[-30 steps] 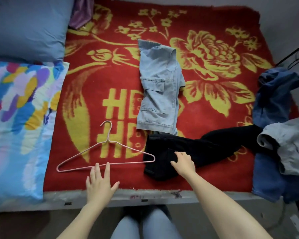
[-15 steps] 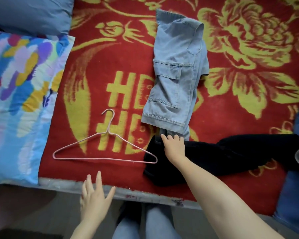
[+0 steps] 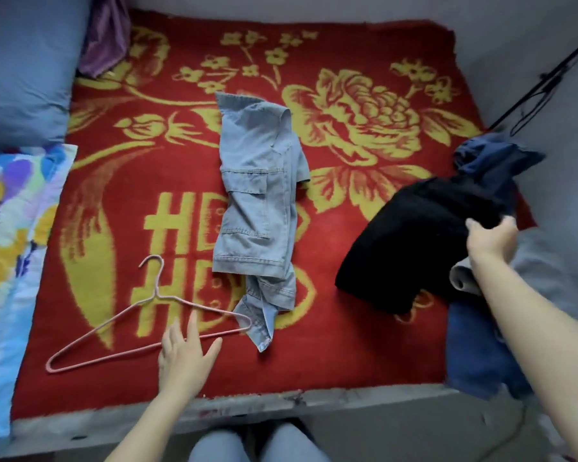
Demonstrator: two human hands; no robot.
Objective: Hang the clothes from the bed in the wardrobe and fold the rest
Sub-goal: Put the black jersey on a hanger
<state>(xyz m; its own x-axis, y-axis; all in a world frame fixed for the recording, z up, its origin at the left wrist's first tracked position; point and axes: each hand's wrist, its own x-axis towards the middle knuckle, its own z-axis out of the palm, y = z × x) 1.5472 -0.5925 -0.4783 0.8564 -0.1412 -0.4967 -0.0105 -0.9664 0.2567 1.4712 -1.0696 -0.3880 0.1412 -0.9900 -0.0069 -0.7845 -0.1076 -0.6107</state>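
A bed covered by a red blanket with yellow flowers fills the view; no wardrobe is to be seen. A light denim garment lies at the blanket's middle and is taken here as the landmark. Far to its left, a multicoloured quilt and a blue pillow are laid along the bed's side. Far to its right, at the bed's edge, a heap of dark blue and grey clothes is piled. Between that heap and the denim garment, a black garment is held partly lifted off the blanket, bunched and unfolded. The denim garment itself is doubled lengthwise but rumpled, with a loose end trailing toward the near edge. Just to its lower left, a pink wire hanger lies flat, with nothing on it.

The right hand is clamped on the black garment's far right edge. The left hand is spread, fingers apart, over the hanger's bottom bar; whether it is touched cannot be told.

The task is judged to be at an early stage: nothing is seen hung, no neat fold is finished, and the heap is yet to be sorted.
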